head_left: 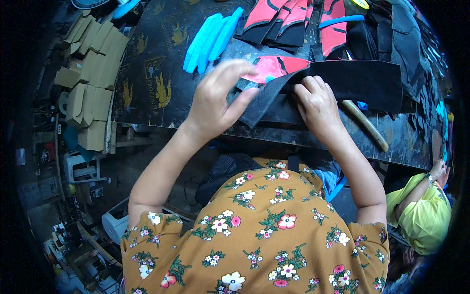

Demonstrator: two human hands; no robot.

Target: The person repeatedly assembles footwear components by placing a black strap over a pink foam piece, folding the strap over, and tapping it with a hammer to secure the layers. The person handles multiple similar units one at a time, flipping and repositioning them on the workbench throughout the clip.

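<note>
A black fabric piece (362, 81), long and flat, stretches across the table's near edge; its left part is folded over, and a pink-and-black panel (276, 67) shows beside the fold. My right hand (316, 103) is closed on the lower edge of the black piece, fingers bent and pressed together. To the left, my left hand (215, 98) is raised by the pink panel, thumb and fingers apart, with nothing visibly gripped. A wooden handle (367, 126) lies right of my right hand, its far end under the fabric.
Blue foam strips (213, 39) lie on the dark printed table (159, 63). Beyond are stacked pink-and-black pieces (271, 22) and black cut pieces (406, 44). Cardboard boxes (90, 88) line the left side, near a white stool (83, 166). Another person in yellow (423, 215) sits at right.
</note>
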